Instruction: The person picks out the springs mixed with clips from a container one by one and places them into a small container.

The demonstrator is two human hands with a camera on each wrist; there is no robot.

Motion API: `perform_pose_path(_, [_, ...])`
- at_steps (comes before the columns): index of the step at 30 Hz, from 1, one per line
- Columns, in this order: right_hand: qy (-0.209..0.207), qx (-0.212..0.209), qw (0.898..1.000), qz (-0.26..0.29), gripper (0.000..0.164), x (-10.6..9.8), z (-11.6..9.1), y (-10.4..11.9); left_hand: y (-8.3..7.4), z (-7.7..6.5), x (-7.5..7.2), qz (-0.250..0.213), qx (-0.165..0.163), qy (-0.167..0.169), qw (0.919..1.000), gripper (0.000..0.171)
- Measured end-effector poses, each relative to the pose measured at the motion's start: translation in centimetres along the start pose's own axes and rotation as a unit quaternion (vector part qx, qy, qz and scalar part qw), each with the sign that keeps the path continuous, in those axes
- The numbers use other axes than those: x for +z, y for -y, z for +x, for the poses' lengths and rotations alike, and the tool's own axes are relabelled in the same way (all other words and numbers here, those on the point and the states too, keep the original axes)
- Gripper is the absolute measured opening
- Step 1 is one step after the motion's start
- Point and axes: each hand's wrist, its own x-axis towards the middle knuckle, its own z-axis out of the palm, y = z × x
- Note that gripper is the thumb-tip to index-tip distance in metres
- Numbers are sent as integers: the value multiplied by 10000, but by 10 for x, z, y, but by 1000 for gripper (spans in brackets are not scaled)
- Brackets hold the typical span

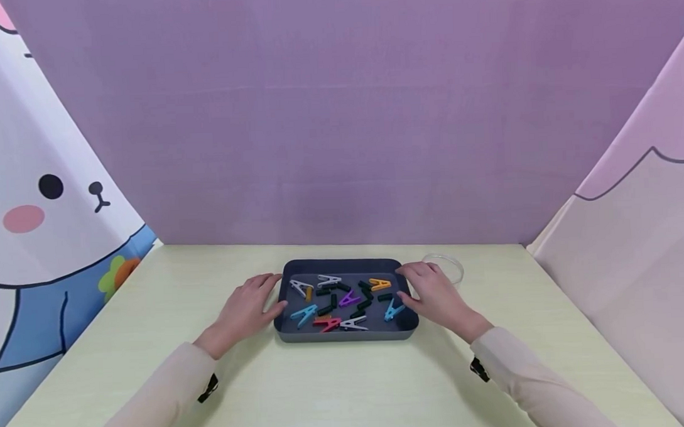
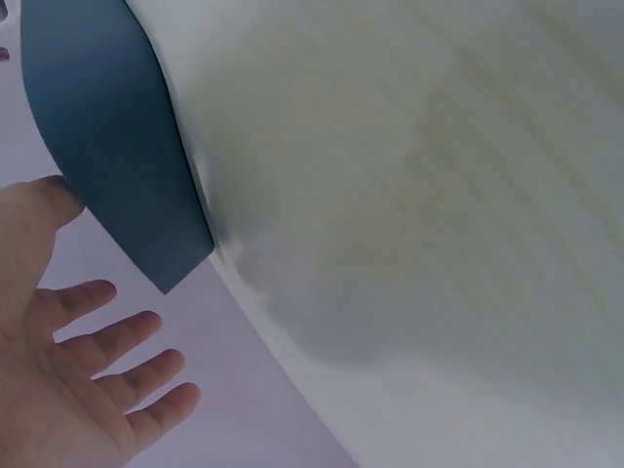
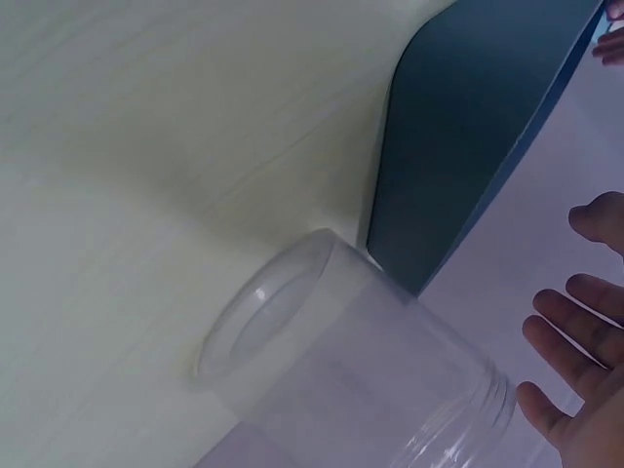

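A dark grey rectangular tray (image 1: 346, 336) sits on the table. Inside lie several clothespins, among them a purple clothespin (image 1: 349, 298), a red clothespin (image 1: 327, 325) and an orange clothespin (image 1: 380, 284). Scattered between them are short dark cylindrical pieces (image 1: 334, 300) and a few small yellow-brown ones (image 1: 308, 294). My left hand (image 1: 246, 311) is at the tray's left side, thumb at the rim and fingers extended. At the opposite side my right hand (image 1: 438, 296) has its thumb and fingers spread near the right rim. Neither hand has fingers curled round anything.
Just beyond my right hand stands a clear plastic jar (image 3: 361, 361), close beside the tray's wall; its round rim (image 1: 459, 269) shows in the head view. A purple cloth backdrop (image 1: 339, 125) rises behind the pale table (image 1: 348, 389), with printed cloths at both sides.
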Motion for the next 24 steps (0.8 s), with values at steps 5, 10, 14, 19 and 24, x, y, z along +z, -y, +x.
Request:
perform_pose_path(5, [160, -93, 9998, 34, 38, 3, 6, 6, -2, 4, 5, -26, -27, 94, 9999, 56])
perform_pose_path(10, [333, -182, 9993, -31, 36, 10, 10, 8, -4, 6, 6, -83, -52, 242, 9997, 54])
perform_pose_path(14, [514, -155, 9985, -130, 35, 16, 13, 8, -4, 8, 7, -171, -38, 311, 9994, 51])
perform_pose_path(19, [746, -68, 9971, -98, 32, 22, 14, 9, -2, 9, 9, -201, 14, 363, 9991, 45])
perform_pose_path(24, [894, -145, 9958, -86, 31, 29, 18, 9, -1, 9, 9, -108, 46, 398, 9991, 42])
